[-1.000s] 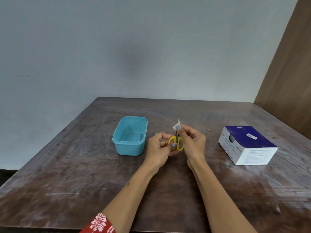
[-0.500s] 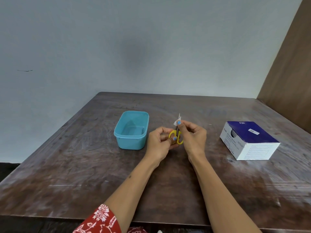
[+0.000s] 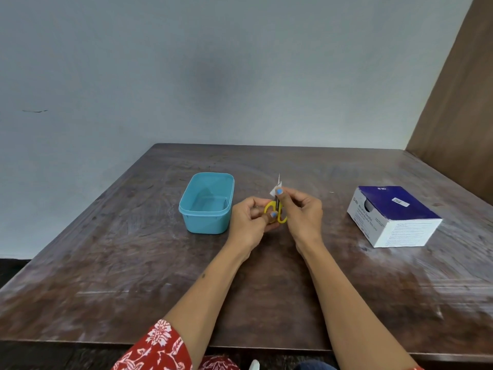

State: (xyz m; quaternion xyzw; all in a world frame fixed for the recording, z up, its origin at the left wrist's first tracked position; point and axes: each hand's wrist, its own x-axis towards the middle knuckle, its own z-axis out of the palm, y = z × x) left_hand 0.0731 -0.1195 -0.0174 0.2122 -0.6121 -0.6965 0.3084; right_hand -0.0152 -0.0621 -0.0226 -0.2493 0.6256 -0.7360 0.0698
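Small scissors with yellow handles (image 3: 269,209) stand upright between my two hands above the middle of the table. My left hand (image 3: 249,221) grips the handles, thumb through one ring. My right hand (image 3: 302,213) pinches a small white packet (image 3: 272,191) at the blades, whose tip sticks up above the packet. The blades are mostly hidden by my fingers.
An open, empty teal plastic tub (image 3: 206,202) stands just left of my hands. A blue and white cardboard box (image 3: 393,216) lies at the right. The dark wooden table (image 3: 133,263) meets a pale wall behind and a brown panel at the right.
Both hands have stayed together on the scissors and packet. The camera view has tilted up a little, so the table sits lower in the frame.
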